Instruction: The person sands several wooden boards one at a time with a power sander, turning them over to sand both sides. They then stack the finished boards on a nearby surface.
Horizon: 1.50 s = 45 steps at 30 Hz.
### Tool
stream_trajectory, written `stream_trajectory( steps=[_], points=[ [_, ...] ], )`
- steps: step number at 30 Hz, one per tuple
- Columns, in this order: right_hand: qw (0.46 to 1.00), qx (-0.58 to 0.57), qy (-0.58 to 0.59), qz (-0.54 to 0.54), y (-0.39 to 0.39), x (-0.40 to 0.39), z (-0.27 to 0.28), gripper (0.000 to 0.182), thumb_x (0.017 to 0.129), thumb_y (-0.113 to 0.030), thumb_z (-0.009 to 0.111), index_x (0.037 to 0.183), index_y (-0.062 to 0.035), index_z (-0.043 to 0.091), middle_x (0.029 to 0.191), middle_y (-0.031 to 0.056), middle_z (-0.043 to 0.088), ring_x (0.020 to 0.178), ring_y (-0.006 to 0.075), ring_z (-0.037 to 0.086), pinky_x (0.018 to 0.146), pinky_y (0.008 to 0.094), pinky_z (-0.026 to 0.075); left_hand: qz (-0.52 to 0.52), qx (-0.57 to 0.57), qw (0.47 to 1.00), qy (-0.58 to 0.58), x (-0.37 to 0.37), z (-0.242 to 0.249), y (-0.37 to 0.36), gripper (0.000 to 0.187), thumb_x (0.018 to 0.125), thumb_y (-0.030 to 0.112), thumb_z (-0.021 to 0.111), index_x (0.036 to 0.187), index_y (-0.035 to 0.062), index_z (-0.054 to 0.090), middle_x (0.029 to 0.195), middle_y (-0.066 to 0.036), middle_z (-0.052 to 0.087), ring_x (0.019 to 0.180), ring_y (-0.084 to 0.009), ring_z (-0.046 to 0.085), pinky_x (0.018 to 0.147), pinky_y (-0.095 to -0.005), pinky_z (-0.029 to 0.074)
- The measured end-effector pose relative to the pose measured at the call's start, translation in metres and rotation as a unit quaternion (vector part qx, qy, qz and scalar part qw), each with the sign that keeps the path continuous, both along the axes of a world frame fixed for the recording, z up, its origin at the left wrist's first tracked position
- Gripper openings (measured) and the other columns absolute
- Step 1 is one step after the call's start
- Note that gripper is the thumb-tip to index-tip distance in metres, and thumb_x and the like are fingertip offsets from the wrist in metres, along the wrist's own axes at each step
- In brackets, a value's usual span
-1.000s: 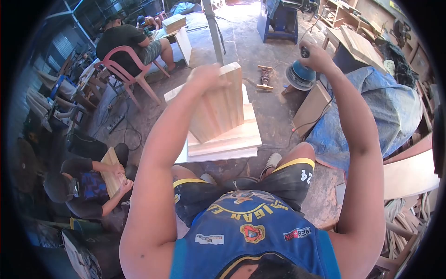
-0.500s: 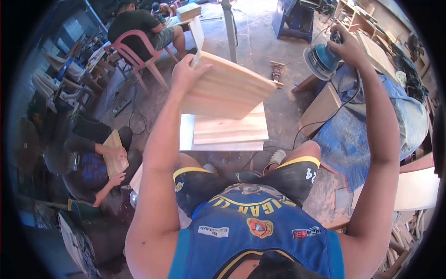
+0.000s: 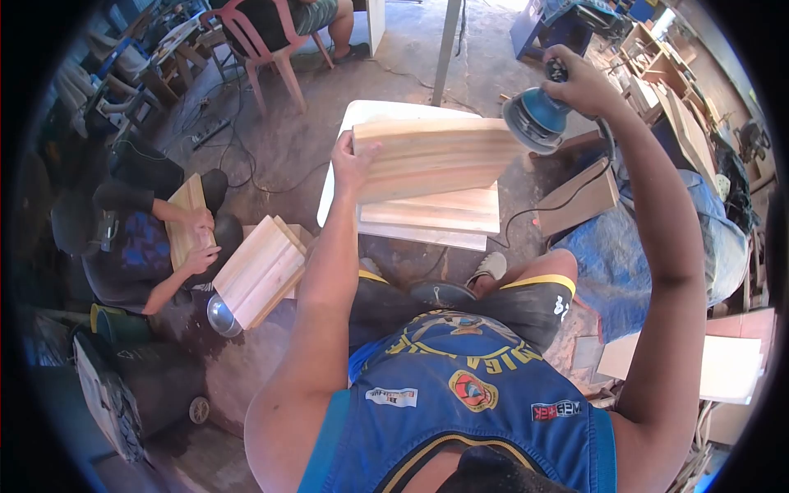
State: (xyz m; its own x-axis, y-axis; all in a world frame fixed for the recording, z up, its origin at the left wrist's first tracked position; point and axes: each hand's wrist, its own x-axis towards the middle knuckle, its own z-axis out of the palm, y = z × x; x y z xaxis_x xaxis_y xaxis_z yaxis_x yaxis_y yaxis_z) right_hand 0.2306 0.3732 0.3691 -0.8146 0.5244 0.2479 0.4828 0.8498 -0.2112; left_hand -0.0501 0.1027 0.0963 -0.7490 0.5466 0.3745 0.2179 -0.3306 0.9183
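Observation:
My left hand (image 3: 355, 163) grips the left edge of a pale striped wooden board (image 3: 440, 160), thumb on its top face. The board is tilted over another wooden board (image 3: 431, 212) that lies on a white table (image 3: 335, 189). In my right hand (image 3: 582, 80) is a blue-green orbital sander (image 3: 538, 115), held by its top. The sander's round pad is at the board's right end and overlaps that edge in this view. A dark cord (image 3: 567, 207) runs from the sander down past the blue tarp.
At left a person (image 3: 123, 238) holds a wooden board (image 3: 187, 218). Stacked boards (image 3: 261, 267) stand beside a metal bowl (image 3: 222, 315). A pink chair (image 3: 267, 45) with a seated person is behind. A blue tarp (image 3: 686, 230) and a leaning board (image 3: 578, 197) are at right.
The board has come down from its raised, tilted hold to lower over the table. The sander has moved left and in to the board's right end. My view has shifted downward.

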Motion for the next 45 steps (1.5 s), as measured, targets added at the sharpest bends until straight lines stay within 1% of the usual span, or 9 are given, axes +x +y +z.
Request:
stream_trajectory(
  steps=[7,11,16,23,26,30,36,38,45],
  points=[
    [0.994,0.006,-0.051,0.099,-0.03,-0.068,-0.048,0.061,0.074,-0.029,0.073,0.132,-0.0125,0.062,0.116,0.0222,0.067,0.111,0.0364,0.064,0.096,0.0433,0.051,-0.027,-0.02,0.998,-0.053,-0.021,-0.029,-0.012,0.044,0.076,0.008,0.084,0.114,0.001,0.063,0.105,-0.006,0.07,0.098,-0.0141,0.065,0.088,-0.0307,0.052],
    [0.989,-0.051,-0.05,0.129,-0.035,-0.096,-0.059,0.063,0.073,-0.03,0.071,0.134,-0.0159,0.062,0.114,0.0209,0.067,0.109,0.0364,0.064,0.096,0.0438,0.051,-0.022,-0.056,0.996,-0.073,-0.022,-0.019,-0.013,0.048,0.074,0.011,0.086,0.115,0.0014,0.062,0.106,-0.007,0.071,0.099,-0.0144,0.065,0.088,-0.0315,0.053],
    [0.988,0.002,-0.047,0.149,-0.067,-0.127,-0.055,0.062,0.076,-0.03,0.069,0.136,-0.0176,0.06,0.116,0.0185,0.067,0.11,0.0348,0.064,0.096,0.0438,0.051,-0.048,-0.151,0.987,-0.004,-0.033,-0.004,-0.01,0.056,0.07,0.013,0.09,0.118,0.003,0.063,0.108,-0.007,0.072,0.099,-0.0149,0.067,0.088,-0.0321,0.054],
    [0.977,0.06,-0.059,0.196,-0.13,-0.2,-0.058,0.06,0.076,-0.033,0.068,0.135,-0.0221,0.058,0.116,0.0171,0.066,0.111,0.0356,0.064,0.095,0.0441,0.051,-0.059,-0.145,0.987,-0.023,-0.033,-0.005,-0.009,0.057,0.07,0.015,0.091,0.119,0.0027,0.064,0.111,-0.007,0.072,0.1,-0.0141,0.065,0.09,-0.0318,0.053],
    [0.972,0.043,-0.087,0.214,-0.158,-0.23,-0.055,0.057,0.077,-0.033,0.068,0.132,-0.0212,0.058,0.117,0.0171,0.065,0.111,0.0354,0.065,0.095,0.0444,0.052,-0.032,-0.148,0.987,0.057,-0.04,-0.013,-0.008,0.057,0.074,0.014,0.088,0.122,-0.0014,0.063,0.111,-0.007,0.071,0.103,-0.0152,0.064,0.096,-0.0311,0.05],
    [0.97,0.046,-0.085,0.221,-0.179,-0.254,-0.055,0.054,0.078,-0.033,0.068,0.13,-0.0222,0.059,0.12,0.0165,0.064,0.112,0.0345,0.065,0.094,0.0447,0.053,-0.02,-0.092,0.994,0.062,-0.04,-0.022,-0.007,0.056,0.075,0.02,0.09,0.12,0.0006,0.064,0.117,-0.006,0.07,0.104,-0.0157,0.064,0.095,-0.0332,0.051],
    [0.973,0.047,-0.087,0.211,-0.163,-0.234,-0.052,0.055,0.078,-0.034,0.068,0.131,-0.0221,0.058,0.124,0.017,0.064,0.113,0.0349,0.064,0.094,0.0447,0.053,-0.042,-0.101,0.994,0.021,-0.04,-0.024,-0.006,0.052,0.075,0.016,0.09,0.119,0.0009,0.065,0.116,-0.007,0.07,0.099,-0.0151,0.065,0.092,-0.0335,0.053],
    [0.974,0.026,-0.107,0.2,-0.141,-0.217,-0.053,0.06,0.076,-0.034,0.069,0.134,-0.0227,0.057,0.127,0.0179,0.063,0.115,0.0367,0.064,0.096,0.0439,0.053,-0.066,-0.167,0.983,-0.022,-0.037,-0.007,-0.011,0.06,0.074,0.014,0.09,0.125,-0.0007,0.062,0.118,-0.01,0.071,0.103,-0.0167,0.066,0.091,-0.0326,0.054],
    [0.991,-0.002,-0.07,0.115,-0.063,-0.129,-0.054,0.063,0.075,-0.031,0.071,0.136,-0.0196,0.058,0.127,0.0193,0.064,0.118,0.0365,0.062,0.101,0.0422,0.049,-0.11,-0.115,0.983,-0.087,-0.025,0.009,-0.016,0.057,0.074,0.017,0.089,0.122,0.0012,0.063,0.113,-0.009,0.071,0.102,-0.0162,0.065,0.092,-0.0332,0.052]
  ],
)
